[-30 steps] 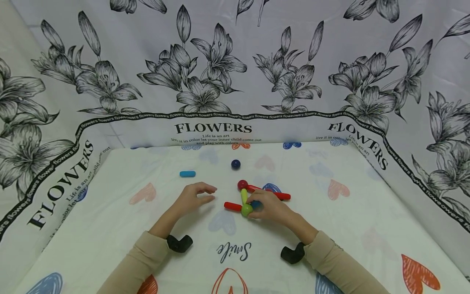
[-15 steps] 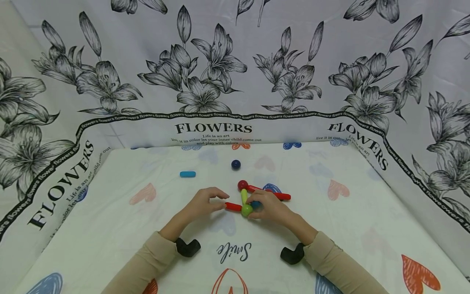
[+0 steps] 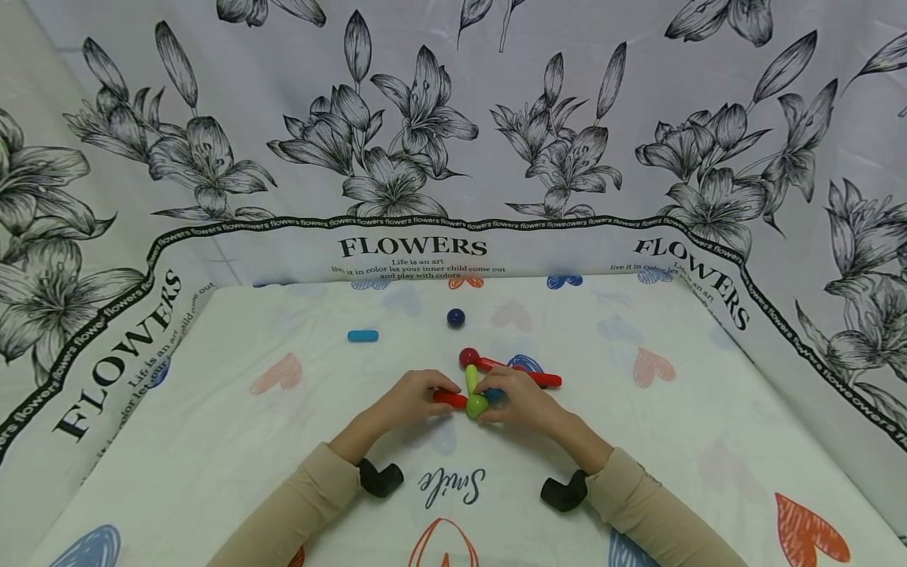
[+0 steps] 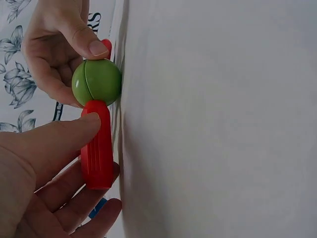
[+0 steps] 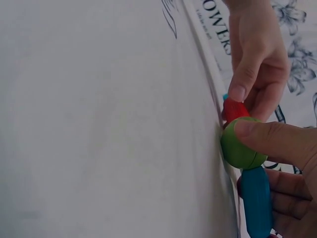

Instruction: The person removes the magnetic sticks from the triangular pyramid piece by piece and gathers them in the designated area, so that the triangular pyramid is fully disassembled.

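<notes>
A green ball [image 3: 476, 406] joins several coloured rods near the middle of the table. My left hand [image 3: 407, 402] pinches the short red rod [image 4: 98, 153] on the ball's left side, thumb on top and fingers underneath. With thumb and fingers, my right hand [image 3: 524, 400] holds the green ball. A blue rod [image 5: 256, 203] extends from the ball under the right palm, partly hidden in the head view. The lime-green rod [image 3: 472, 379] points away from the ball toward a crimson ball [image 3: 468, 358]. From that crimson ball, a red rod [image 3: 544, 379] runs right, partly behind the right hand.
Farther back lie a dark blue ball [image 3: 456, 318] and a loose light-blue rod [image 3: 363, 336]. The white tablecloth [image 3: 680, 441] bears printed hearts and lettering. Behind the table hangs a flower-printed curtain [image 3: 453, 173].
My left hand has moved right and toward me, from beside the red rod onto it, and now pinches it. The right hand has stayed at the green ball.
</notes>
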A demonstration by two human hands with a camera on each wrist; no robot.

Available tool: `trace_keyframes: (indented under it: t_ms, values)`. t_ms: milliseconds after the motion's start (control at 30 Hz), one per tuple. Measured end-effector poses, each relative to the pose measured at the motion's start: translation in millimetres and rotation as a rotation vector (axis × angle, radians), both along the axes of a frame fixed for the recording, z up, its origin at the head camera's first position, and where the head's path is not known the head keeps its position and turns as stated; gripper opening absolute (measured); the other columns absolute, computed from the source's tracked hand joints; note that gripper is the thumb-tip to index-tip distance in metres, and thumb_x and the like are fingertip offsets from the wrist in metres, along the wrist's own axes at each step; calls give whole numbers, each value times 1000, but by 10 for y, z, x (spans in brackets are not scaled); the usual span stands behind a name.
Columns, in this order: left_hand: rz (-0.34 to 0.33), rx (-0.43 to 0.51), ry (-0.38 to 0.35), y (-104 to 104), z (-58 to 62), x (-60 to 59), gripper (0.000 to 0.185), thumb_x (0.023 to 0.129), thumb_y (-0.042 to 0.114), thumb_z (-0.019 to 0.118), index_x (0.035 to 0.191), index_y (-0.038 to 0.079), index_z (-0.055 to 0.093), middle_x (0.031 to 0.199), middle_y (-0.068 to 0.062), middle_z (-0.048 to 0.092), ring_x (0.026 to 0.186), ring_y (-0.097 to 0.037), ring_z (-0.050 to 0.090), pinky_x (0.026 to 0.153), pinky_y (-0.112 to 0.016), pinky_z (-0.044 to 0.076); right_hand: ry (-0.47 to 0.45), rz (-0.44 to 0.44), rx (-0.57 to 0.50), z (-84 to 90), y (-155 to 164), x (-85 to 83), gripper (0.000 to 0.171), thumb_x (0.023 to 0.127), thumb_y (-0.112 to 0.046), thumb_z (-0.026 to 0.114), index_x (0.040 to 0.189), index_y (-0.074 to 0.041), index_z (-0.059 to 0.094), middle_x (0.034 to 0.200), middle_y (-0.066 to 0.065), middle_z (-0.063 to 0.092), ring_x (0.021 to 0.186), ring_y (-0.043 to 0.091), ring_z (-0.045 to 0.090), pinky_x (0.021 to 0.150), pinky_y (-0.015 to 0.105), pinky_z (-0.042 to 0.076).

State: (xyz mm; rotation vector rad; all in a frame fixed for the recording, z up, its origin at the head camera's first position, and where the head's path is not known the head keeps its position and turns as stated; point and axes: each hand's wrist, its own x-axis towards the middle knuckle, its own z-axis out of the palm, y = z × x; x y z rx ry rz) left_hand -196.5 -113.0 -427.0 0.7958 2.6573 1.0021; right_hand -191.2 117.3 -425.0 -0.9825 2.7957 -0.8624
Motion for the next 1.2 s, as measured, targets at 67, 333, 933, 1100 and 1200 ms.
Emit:
trace_keyframes:
  t_ms: [67, 333, 933, 1100, 1200]
  values:
    - [-1, -6, 3, 12, 3, 3, 27, 84, 13, 73, 111, 9, 71, 110, -7, 72, 98, -16, 61, 93, -31, 54, -5, -5, 3, 4, -4, -1, 36, 75, -26, 82, 107, -13, 72, 101, 2, 67, 96, 14, 60, 86, 30, 57]
    - [15, -9, -9, 38, -11, -15, 22, 86, 11, 71, 108, 10, 72, 108, -5, 72, 96, -13, 60, 90, -27, 54, -15, -5, -2, 12, -10, -1, 35, 75, -24, 82, 107, -12, 72, 102, 2, 67, 97, 15, 60, 87, 30, 57]
    - [-15, 7, -30, -5, -39, -19, 21, 87, 14, 70, 106, 9, 71, 105, -6, 73, 92, -13, 59, 85, -20, 52, -10, 20, 9, 5, 8, -21, 35, 76, -26, 81, 107, -13, 72, 101, 2, 67, 94, 13, 58, 83, 24, 55]
    - [-31, 13, -28, -14, -31, -7, 21, 87, 15, 70, 106, 8, 71, 104, -7, 73, 90, -12, 58, 82, -16, 51, -11, 23, 9, -2, 13, -25, 35, 76, -27, 81, 107, -13, 71, 101, 2, 67, 94, 13, 58, 83, 24, 55]
    - [-40, 10, -20, -17, -23, 2, 21, 87, 15, 70, 106, 7, 71, 104, -7, 73, 90, -12, 58, 82, -15, 50, -11, 24, 9, -3, 13, -26, 35, 77, -27, 81, 107, -14, 71, 101, 1, 67, 94, 12, 58, 83, 23, 55]
